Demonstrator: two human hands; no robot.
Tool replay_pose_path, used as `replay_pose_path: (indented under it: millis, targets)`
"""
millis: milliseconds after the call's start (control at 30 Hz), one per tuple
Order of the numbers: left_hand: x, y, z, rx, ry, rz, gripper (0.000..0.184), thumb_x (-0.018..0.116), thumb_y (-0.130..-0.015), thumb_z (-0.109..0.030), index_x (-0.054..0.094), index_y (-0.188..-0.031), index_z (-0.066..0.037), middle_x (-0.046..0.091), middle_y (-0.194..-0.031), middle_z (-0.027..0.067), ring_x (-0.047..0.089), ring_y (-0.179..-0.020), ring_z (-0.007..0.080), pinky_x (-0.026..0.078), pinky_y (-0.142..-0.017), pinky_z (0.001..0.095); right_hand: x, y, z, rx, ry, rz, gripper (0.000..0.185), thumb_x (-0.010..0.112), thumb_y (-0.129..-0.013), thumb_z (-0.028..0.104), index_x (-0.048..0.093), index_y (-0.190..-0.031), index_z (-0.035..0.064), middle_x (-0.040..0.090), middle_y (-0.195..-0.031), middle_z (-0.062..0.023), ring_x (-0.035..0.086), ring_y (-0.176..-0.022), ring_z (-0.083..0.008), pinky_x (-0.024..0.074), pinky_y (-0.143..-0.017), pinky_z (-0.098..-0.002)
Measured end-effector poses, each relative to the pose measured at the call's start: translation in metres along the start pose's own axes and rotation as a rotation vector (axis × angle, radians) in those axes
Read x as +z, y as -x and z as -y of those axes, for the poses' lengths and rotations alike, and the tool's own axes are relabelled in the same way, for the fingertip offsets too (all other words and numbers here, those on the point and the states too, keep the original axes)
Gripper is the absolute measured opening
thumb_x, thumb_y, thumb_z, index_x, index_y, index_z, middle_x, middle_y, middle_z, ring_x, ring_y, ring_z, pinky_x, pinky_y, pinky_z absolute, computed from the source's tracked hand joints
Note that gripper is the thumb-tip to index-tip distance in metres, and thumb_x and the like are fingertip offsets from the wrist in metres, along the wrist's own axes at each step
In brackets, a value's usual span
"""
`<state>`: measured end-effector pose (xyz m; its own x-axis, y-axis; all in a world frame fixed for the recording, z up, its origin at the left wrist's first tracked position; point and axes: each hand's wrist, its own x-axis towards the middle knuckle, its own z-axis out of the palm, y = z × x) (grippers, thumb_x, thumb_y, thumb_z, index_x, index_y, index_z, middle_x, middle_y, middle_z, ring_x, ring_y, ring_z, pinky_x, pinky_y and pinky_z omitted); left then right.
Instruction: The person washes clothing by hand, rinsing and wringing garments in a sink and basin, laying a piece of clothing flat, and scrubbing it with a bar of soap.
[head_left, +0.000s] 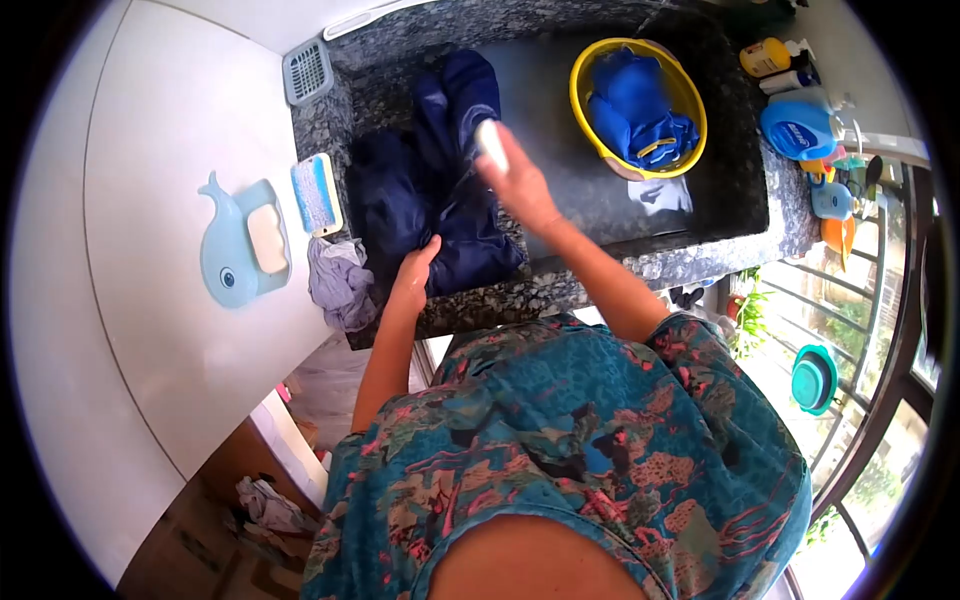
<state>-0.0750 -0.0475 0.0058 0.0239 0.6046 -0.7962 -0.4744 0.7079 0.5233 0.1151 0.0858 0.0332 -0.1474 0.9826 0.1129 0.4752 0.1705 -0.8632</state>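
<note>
Dark blue wet clothing lies bunched over the left part of the stone sink and its front edge. My left hand grips the lower edge of this clothing, thumb on top and fingers partly hidden beneath. Over the upper right side of the cloth, my right hand is closed around a small white bar, which looks like soap. The bar is at or just above the fabric; contact is hard to make out.
A yellow basin holding blue cloth stands in the sink. On the left are a sponge brush, a grey rag, a grey basket and a whale-shaped holder. Bottles line the right ledge.
</note>
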Motion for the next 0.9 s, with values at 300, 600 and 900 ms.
replay_pose_path:
  millis: [300, 600, 900]
  targets:
    - [0.031, 0.01, -0.024, 0.303, -1.036, -0.39, 0.074, 0.071, -0.079, -0.04, 0.045, -0.131, 0.007, 0.06, -0.12, 0.0248, 0.057, -0.113, 0.0397, 0.045, -0.095, 0.0402, 0.044, -0.005, 0.002, -0.096, 0.549, 0.685, 0.075, 0.064, -0.085, 0.048, 0.03, -0.146, 0.0194, 0.061, -0.113, -0.0229, 0.062, -0.102, -0.0402, 0.0497, -0.087, -0.0457]
    - [0.084, -0.03, -0.05, 0.385, -1.363, -0.306, 0.062, 0.076, -0.071, -0.027, 0.055, -0.125, -0.005, 0.064, -0.114, 0.0211, 0.064, -0.101, 0.0355, 0.051, -0.088, 0.0415, -0.025, 0.002, -0.039, 0.784, -0.639, 0.147, 0.054, 0.068, -0.084, 0.04, 0.05, -0.123, 0.0059, 0.064, -0.093, -0.0125, 0.065, -0.076, -0.0209, 0.0529, -0.064, -0.0358]
    - [0.119, 0.057, -0.131, 0.652, -0.468, 0.367, 0.037, 0.071, -0.079, -0.002, 0.062, -0.114, 0.004, 0.066, -0.097, 0.004, 0.06, -0.088, 0.0096, 0.048, -0.082, 0.0242, 0.006, -0.05, -0.012, 0.654, -1.285, 0.088, 0.03, 0.049, -0.095, 0.028, 0.058, -0.111, 0.0044, 0.065, -0.099, -0.0096, 0.064, -0.087, -0.0244, 0.054, -0.077, -0.0373]
